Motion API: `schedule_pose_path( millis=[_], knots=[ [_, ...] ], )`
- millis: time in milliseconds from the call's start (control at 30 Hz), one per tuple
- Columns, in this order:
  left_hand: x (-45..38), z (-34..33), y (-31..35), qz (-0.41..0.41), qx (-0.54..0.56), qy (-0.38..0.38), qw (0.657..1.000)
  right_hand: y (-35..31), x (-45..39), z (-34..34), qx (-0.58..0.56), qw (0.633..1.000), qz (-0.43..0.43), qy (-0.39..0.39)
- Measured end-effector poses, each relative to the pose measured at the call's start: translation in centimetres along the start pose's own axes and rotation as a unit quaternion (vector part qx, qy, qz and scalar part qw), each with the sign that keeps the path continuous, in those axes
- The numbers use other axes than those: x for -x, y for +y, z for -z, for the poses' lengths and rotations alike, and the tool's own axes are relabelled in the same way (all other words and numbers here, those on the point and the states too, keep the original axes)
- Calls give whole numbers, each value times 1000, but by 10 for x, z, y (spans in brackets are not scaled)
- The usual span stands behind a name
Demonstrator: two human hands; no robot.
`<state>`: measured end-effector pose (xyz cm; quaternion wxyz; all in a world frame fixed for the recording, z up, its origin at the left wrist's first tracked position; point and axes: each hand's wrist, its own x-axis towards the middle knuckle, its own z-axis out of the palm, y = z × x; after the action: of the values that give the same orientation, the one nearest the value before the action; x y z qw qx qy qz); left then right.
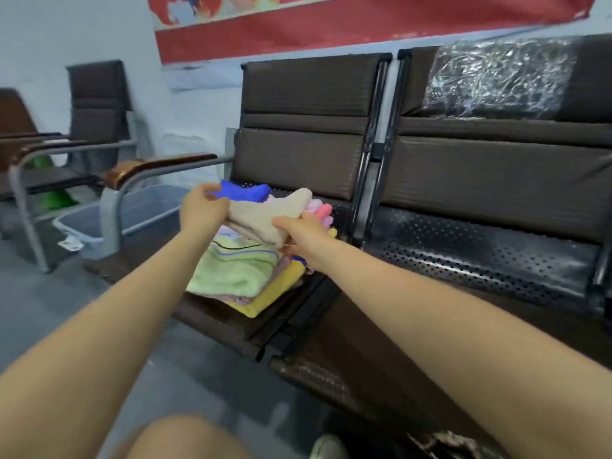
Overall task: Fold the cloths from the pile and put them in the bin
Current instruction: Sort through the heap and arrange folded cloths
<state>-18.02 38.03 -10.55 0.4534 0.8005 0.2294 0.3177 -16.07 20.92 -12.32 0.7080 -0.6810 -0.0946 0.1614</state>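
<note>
A beige cloth is held up above the pile of cloths on the left bench seat. My left hand grips its left end and my right hand grips its lower right edge. The pile shows a light green towel on top, a yellow cloth and a brownish one beneath. A blue cloth and pink cloths lie behind the held one. The grey bin stands on the floor left of the bench, past the armrest.
The brown bench seat carries the pile; its perforated neighbour seat is to the right. A wooden armrest on a metal frame stands between the pile and the bin. Other chairs stand at far left. My knee shows at the bottom.
</note>
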Motion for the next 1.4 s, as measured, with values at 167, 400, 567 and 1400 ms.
schedule_pose_path(
  millis=[167, 400, 567, 1400],
  knots=[
    [6, 12, -70, 0, -326, -149, 934, 26, 3, -19, 167, 976, -111, -88],
    [39, -22, -38, -206, -306, -14, 930, 41, 18, 43, 203, 972, -80, -83],
    [83, -67, 25, -240, -200, -127, 942, 40, 52, 125, 231, 969, -69, -59],
    [413, -358, 200, 32, -51, -700, 712, 48, 328, 581, 476, 728, -268, 414]
  ],
)
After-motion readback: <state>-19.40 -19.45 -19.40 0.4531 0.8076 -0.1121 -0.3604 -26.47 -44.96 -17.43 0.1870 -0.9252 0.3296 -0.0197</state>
